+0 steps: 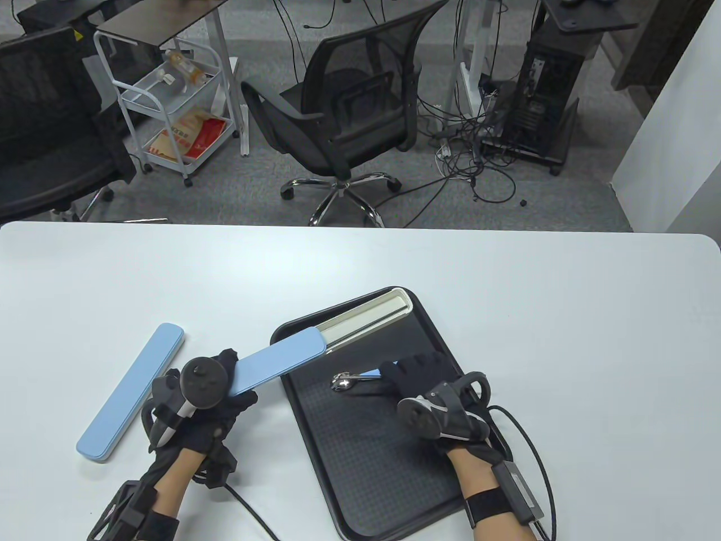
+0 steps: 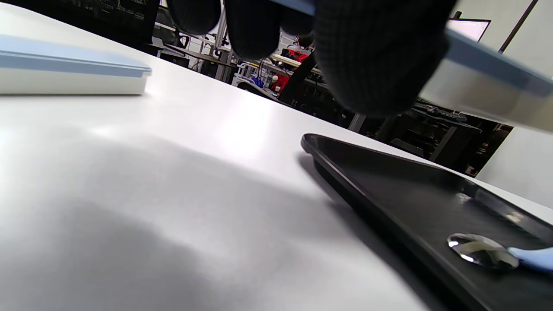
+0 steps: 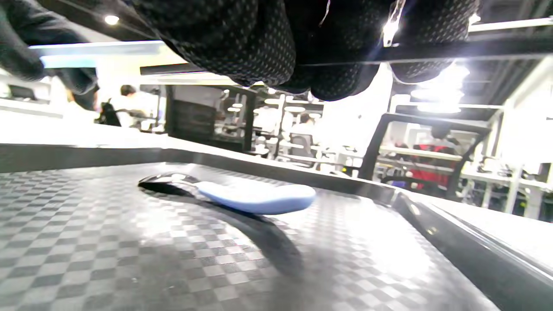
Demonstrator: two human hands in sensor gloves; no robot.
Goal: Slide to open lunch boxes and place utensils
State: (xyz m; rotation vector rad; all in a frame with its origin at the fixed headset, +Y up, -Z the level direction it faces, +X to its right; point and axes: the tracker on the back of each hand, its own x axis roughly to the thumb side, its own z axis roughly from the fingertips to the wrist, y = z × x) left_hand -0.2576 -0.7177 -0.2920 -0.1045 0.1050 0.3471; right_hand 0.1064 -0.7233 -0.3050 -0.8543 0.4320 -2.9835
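Note:
A long lunch box [image 1: 315, 338] lies slanted over the black tray's [image 1: 366, 468] far left corner. Its blue lid [image 1: 279, 360] is slid back toward me, baring the cream inner tray [image 1: 372, 313]. My left hand [image 1: 234, 377] grips the lid's near end above the table; in the left wrist view my fingers [image 2: 380, 56] wrap the box [image 2: 488, 82]. A spoon [image 1: 343, 383] with a blue handle lies on the tray. My right hand [image 1: 414, 366] hovers over the handle; in the right wrist view the fingers [image 3: 242, 39] hang above the spoon [image 3: 255, 196] without touching it.
A second, closed blue lunch box [image 1: 132, 391] lies on the white table [image 1: 507, 293] left of my left hand and also shows in the left wrist view [image 2: 69, 73]. Office chairs and a cart stand beyond the table's far edge.

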